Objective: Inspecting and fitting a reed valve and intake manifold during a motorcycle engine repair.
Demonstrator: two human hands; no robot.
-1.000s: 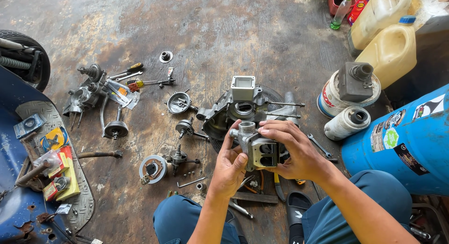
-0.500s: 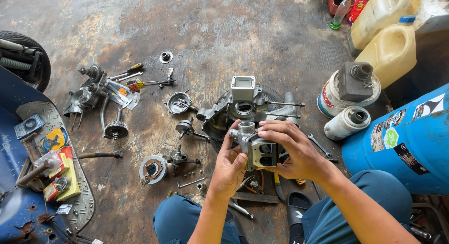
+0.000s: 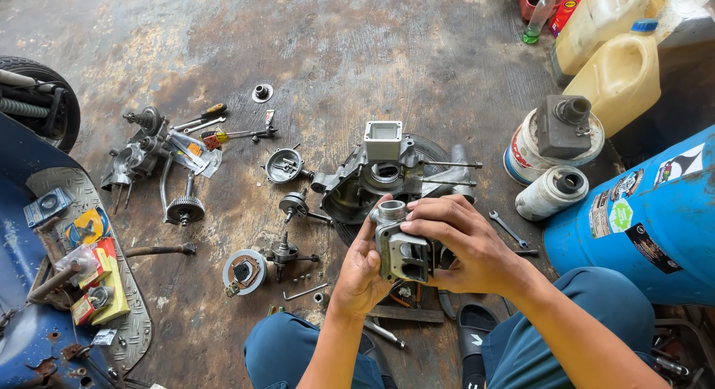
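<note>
My left hand [image 3: 363, 270] and my right hand [image 3: 463, 244] together hold a small grey metal engine part [image 3: 402, 249] with a round port on top and square openings on its face. I hold it above my knees, just in front of a larger grey engine casing [image 3: 387, 176] that lies on the stained concrete floor with long studs sticking out to the right. My left palm cups the part's left side. My right fingers wrap over its top and right side.
Loose engine parts, gears and screwdrivers [image 3: 201, 121] lie scattered at the left. A blue scooter body [image 3: 30, 285] is at the far left. At the right stand a blue drum [image 3: 648, 217], yellow jerrycans [image 3: 618, 68], a paint can [image 3: 536, 147] and a wrench [image 3: 508, 229].
</note>
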